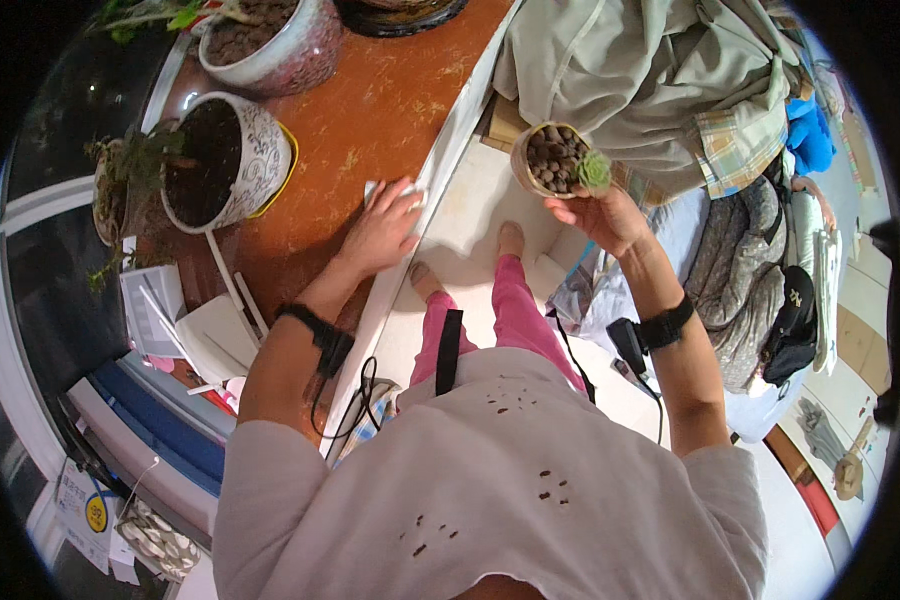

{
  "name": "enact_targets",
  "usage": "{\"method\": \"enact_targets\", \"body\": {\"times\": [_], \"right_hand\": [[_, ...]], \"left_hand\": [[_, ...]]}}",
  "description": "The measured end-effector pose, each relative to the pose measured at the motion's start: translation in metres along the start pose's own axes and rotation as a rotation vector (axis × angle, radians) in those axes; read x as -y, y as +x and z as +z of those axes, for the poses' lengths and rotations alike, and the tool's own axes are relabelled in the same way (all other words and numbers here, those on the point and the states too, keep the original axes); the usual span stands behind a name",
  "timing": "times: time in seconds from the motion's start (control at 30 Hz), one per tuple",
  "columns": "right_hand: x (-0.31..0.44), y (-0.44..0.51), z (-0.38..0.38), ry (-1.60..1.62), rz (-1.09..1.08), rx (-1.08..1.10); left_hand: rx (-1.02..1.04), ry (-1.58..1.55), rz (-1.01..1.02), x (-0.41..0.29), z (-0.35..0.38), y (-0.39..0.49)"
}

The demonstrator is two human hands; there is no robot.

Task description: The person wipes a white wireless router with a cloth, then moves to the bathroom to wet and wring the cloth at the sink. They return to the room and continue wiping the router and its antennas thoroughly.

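My right hand (607, 217) holds a small round plant pot (523, 161) from below, out over the floor. Brown pebbles (553, 159) fill the pot, and a green succulent rosette (593, 169) sits at its edge nearest my fingers. My left hand (382, 229) lies palm down on a white cloth or tissue (418, 198) at the edge of the reddish-brown sill (360, 135). The part of the white piece under my palm is hidden.
Left on the sill stand a white patterned pot (259, 165) of soil and a larger glazed pot (300, 52). A white watering-can-like container (217, 337) is nearer. Grey-green fabric (607, 67) and folded clothes (735, 277) are piled right.
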State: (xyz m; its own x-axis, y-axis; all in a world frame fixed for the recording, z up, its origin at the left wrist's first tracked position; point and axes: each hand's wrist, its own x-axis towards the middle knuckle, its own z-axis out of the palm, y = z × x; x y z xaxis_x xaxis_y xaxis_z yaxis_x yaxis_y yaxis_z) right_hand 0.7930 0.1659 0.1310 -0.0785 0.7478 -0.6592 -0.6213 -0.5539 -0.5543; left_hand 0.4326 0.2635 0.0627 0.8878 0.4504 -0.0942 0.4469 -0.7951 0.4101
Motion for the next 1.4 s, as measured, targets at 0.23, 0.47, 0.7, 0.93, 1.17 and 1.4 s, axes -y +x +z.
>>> {"method": "enact_targets", "body": {"times": [0.23,0.47,0.7,0.93,1.17,1.4], "right_hand": [[-0.025,0.044,0.079,-0.058,-0.029,0.076],[-0.053,0.117,0.161,-0.026,-0.027,0.070],[-0.076,0.168,0.208,-0.001,-0.027,0.070],[-0.085,0.194,0.236,0.045,-0.090,-0.113],[-0.096,0.150,0.198,-0.058,-0.151,0.010],[-0.110,0.032,0.027,0.044,-0.217,-0.196]], "left_hand": [[0.047,-0.010,-0.073,-0.034,0.038,-0.169],[-0.021,-0.329,-0.584,-0.055,0.054,-0.261],[-0.944,-1.848,-0.848,-0.003,0.019,-0.219],[-0.723,-0.230,-0.834,0.010,0.000,-0.189],[-0.358,-0.006,-0.679,-0.005,0.016,-0.167],[-0.251,-0.100,-0.488,-0.012,0.025,-0.106]]}}
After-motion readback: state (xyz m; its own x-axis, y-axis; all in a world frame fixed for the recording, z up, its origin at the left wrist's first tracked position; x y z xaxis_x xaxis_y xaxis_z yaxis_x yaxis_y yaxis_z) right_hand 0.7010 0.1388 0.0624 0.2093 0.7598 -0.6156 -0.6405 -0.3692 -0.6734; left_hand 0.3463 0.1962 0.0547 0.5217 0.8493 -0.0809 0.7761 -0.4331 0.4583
